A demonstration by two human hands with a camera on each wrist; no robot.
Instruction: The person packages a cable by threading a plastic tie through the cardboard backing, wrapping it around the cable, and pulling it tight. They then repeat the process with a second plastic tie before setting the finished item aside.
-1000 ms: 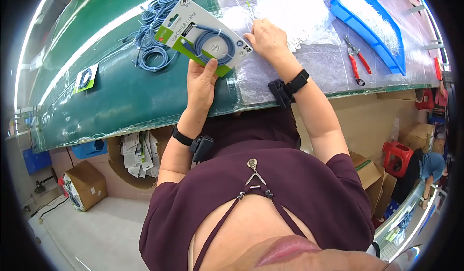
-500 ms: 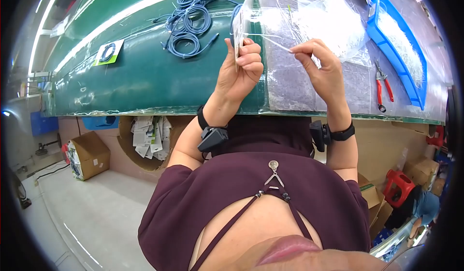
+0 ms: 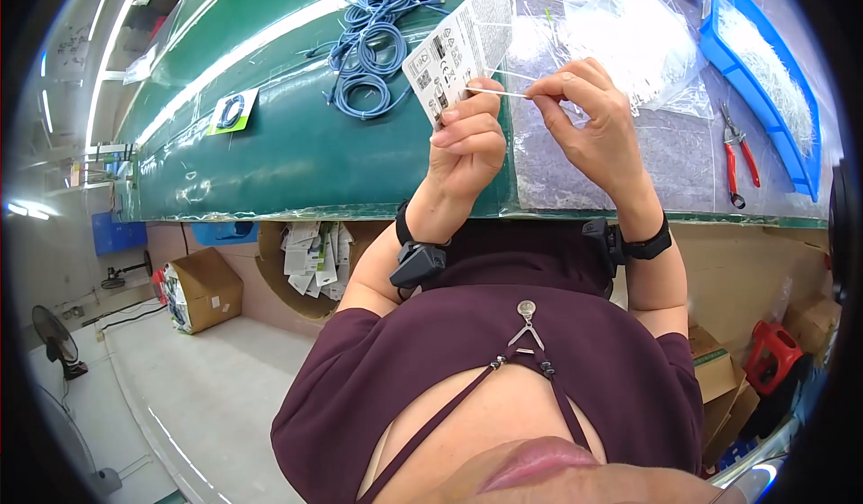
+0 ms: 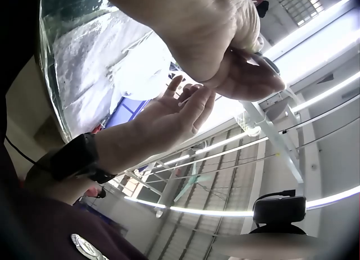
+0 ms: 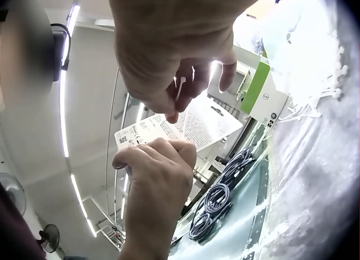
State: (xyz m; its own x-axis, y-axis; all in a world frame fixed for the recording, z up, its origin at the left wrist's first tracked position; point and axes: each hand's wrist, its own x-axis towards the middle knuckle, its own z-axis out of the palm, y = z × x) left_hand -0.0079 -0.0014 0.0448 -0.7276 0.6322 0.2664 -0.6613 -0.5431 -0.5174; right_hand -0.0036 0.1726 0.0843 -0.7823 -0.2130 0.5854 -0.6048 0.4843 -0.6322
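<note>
My left hand [image 3: 467,149] grips a printed retail card [image 3: 454,50] by its lower edge, thumb and fingers on opposite faces. The white back of the card, with small print and symbols, faces me in the head view. A thin white cable tie [image 3: 505,93] spans from the card to my right hand [image 3: 593,122], which pinches it between thumb and index finger. In the right wrist view the small head of the tie [image 5: 182,80] shows among the right fingers, close over the card [image 5: 208,122]. The blue cable on the card's front is hidden now.
Coiled blue cables [image 3: 373,50] lie on the green tabletop [image 3: 297,158], left of which sits a small carded cable [image 3: 234,111]. White cable ties [image 3: 629,41] in clear plastic, red-handled cutters [image 3: 737,158] and a blue tray [image 3: 764,81] of ties are to the right.
The left hand has turned the card from its blue-cable front to its printed back. My right hand has come back from near the white ties and now pinches a tie at the card.
</note>
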